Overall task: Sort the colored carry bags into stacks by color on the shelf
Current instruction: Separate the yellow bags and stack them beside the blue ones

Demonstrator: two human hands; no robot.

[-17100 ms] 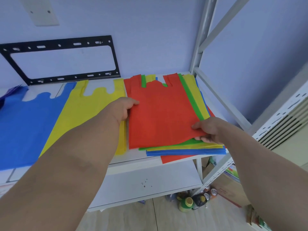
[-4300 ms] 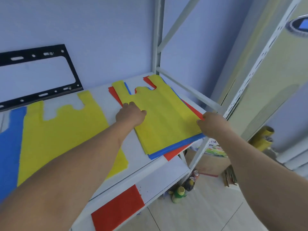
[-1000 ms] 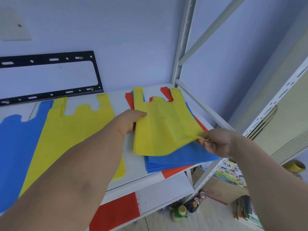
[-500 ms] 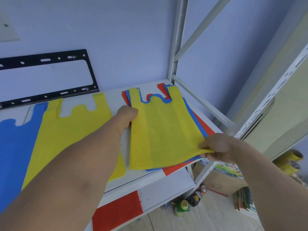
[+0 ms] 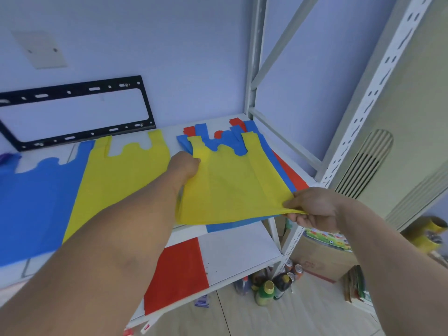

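Both arms are bare and reach forward, away from the body. The left arm stretches out long from the lower left, and it fills much of the view. The left hand (image 5: pixel 185 166) is at the end of it, knuckles up, with the fingers curled down and the thumb side pointing right. The fingertips are tucked under and hard to see. The right arm comes in from the lower right and bends a little at the wrist. The right hand (image 5: pixel 312 209) is lower and nearer than the left one. Its thumb lies on top and its fingers curl below, pinching together
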